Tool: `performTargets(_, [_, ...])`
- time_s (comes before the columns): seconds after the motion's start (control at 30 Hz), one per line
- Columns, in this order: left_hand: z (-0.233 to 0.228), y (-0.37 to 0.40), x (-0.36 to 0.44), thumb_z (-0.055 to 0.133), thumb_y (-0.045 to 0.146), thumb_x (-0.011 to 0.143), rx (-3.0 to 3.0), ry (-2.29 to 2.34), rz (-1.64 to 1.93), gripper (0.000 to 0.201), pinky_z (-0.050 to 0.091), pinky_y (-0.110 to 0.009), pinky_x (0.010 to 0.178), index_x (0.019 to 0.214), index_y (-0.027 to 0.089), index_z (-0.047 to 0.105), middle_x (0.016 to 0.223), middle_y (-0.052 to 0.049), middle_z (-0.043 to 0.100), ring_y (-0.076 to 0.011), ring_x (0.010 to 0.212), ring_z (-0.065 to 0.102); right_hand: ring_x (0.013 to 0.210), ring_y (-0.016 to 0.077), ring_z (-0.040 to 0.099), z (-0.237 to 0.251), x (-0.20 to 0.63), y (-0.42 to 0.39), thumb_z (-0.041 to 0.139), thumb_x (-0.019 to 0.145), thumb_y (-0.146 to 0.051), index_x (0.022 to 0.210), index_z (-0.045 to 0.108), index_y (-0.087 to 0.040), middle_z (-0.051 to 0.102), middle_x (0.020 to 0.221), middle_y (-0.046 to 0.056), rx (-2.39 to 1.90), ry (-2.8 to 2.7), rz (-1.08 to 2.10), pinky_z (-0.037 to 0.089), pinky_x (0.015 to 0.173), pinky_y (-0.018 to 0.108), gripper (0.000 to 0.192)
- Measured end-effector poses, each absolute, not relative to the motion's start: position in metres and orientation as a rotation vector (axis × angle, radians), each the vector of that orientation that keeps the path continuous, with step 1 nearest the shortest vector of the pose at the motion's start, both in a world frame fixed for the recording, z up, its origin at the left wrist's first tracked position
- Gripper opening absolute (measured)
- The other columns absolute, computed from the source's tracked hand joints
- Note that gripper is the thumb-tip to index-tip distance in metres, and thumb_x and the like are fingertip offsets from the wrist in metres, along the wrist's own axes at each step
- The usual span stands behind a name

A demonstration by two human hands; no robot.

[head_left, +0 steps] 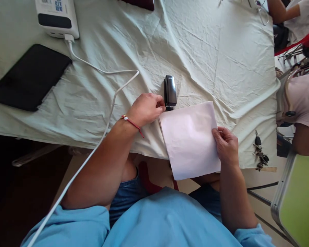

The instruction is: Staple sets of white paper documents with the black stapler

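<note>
My left hand (148, 108) has its fingers curled together at the near left end of a black stapler (171, 90), which lies on the cloth. The fingertips meet or nearly meet its base; whatever is between them is hidden. Sheets of white paper (192, 140), apparently stacked, lie just below the stapler and hang over the table's front edge. Thumb and fingers of my right hand (226, 142) pinch the right edge of these sheets. A red cord bracelet (132, 124) circles my left wrist.
A pale green cloth (201, 44) covers the table. At left are a black flat case (32, 77) and a white power bank (57, 20) with a white cable (115, 94). Keys (260, 152) lie near the right edge. Other people (305, 99) sit at right beside a green board (301, 199).
</note>
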State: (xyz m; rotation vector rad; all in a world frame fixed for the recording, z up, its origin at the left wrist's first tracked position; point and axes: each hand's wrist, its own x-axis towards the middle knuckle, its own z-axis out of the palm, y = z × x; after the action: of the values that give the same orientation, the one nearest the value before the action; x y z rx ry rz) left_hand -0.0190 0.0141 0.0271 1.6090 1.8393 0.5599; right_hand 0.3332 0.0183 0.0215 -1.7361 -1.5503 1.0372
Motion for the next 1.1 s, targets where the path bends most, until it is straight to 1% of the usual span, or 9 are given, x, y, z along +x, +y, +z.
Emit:
performTargets(0.13, [0.034,0.014,-0.022,0.061,0.033,0.090,1.564,1.764,0.522,0.028,0.044,-0.032,0.069,0.094,0.018,0.085,0.080,-0.006,0.078,-0.0194,0.073,0.065,0.066,0.0145,0.052,0.023,0.337,0.018,0.082,0.089,-0.059,0.100,0.078,-0.023,0.070,0.075,0.000,-1.704,-1.565,0.982,0.040,0.064,0.030,0.038])
performTargets(0.3, [0.039,0.013,-0.030,0.057,0.040,0.090,1.579,1.659,0.411,0.035,0.039,-0.030,0.066,0.084,0.018,0.083,0.071,-0.003,0.071,-0.0177,0.069,0.060,0.064,0.0143,0.048,0.025,0.336,0.016,0.081,0.088,-0.061,0.097,0.076,-0.023,0.063,0.070,-0.001,-1.680,-1.579,0.883,0.038,0.061,0.029,0.040])
performTargets(0.43, [0.039,0.013,-0.032,0.059,0.038,0.085,1.580,1.627,0.398,0.030,0.039,-0.029,0.064,0.082,0.018,0.082,0.066,-0.001,0.068,-0.0169,0.067,0.058,0.064,0.0138,0.046,0.027,0.334,0.015,0.082,0.088,-0.060,0.096,0.076,-0.023,0.059,0.068,-0.002,-1.673,-1.559,0.868,0.038,0.061,0.028,0.039])
performTargets(0.5, [0.039,0.013,-0.032,0.060,0.035,0.082,1.574,1.638,0.396,0.027,0.040,-0.029,0.065,0.082,0.019,0.082,0.065,0.000,0.067,-0.0167,0.066,0.058,0.065,0.0136,0.047,0.027,0.333,0.016,0.083,0.087,-0.059,0.097,0.077,-0.022,0.063,0.070,-0.001,-1.690,-1.548,0.897,0.039,0.062,0.028,0.038])
performTargets(0.6, [0.039,0.013,-0.029,0.060,0.031,0.081,1.592,1.653,0.414,0.025,0.042,-0.029,0.068,0.082,0.018,0.082,0.068,-0.001,0.071,-0.0166,0.067,0.059,0.074,0.0160,0.058,0.027,0.334,0.018,0.081,0.089,-0.059,0.100,0.079,-0.022,0.072,0.082,0.002,-1.709,-1.551,0.974,0.047,0.071,0.029,0.039])
performTargets(0.67, [0.038,0.013,-0.028,0.060,0.028,0.082,1.617,1.631,0.444,0.025,0.043,-0.028,0.070,0.084,0.018,0.083,0.072,-0.001,0.075,-0.0166,0.070,0.062,0.080,0.0179,0.063,0.025,0.335,0.020,0.078,0.091,-0.061,0.101,0.080,-0.022,0.075,0.088,0.003,-1.724,-1.559,1.036,0.050,0.076,0.030,0.041])
performTargets(0.8, [0.034,0.014,-0.027,0.061,0.025,0.083,1.643,1.608,0.472,0.024,0.045,-0.028,0.071,0.085,0.018,0.084,0.071,-0.002,0.075,-0.0173,0.070,0.063,0.077,0.0172,0.061,0.020,0.338,0.024,0.083,0.086,-0.060,0.096,0.079,-0.022,0.075,0.085,0.002,-1.758,-1.486,1.124,0.049,0.072,0.029,0.040])
performTargets(0.93, [0.032,0.016,-0.025,0.065,0.024,0.082,1.612,1.713,0.471,0.020,0.048,-0.030,0.073,0.083,0.019,0.084,0.074,-0.003,0.078,-0.0191,0.071,0.067,0.074,0.0151,0.058,0.017,0.336,0.026,0.086,0.081,-0.055,0.090,0.078,-0.021,0.074,0.086,0.001,-1.765,-1.404,1.113,0.048,0.070,0.028,0.036])
performTargets(1.1, [0.030,0.018,-0.019,0.066,0.022,0.084,1.622,1.846,0.431,0.020,0.053,-0.034,0.079,0.086,0.019,0.085,0.085,-0.007,0.082,-0.0236,0.080,0.073,0.075,0.0152,0.059,0.018,0.327,0.028,0.088,0.077,-0.052,0.087,0.078,-0.021,0.072,0.082,0.001,-1.768,-1.311,1.089,0.049,0.070,0.029,0.034])
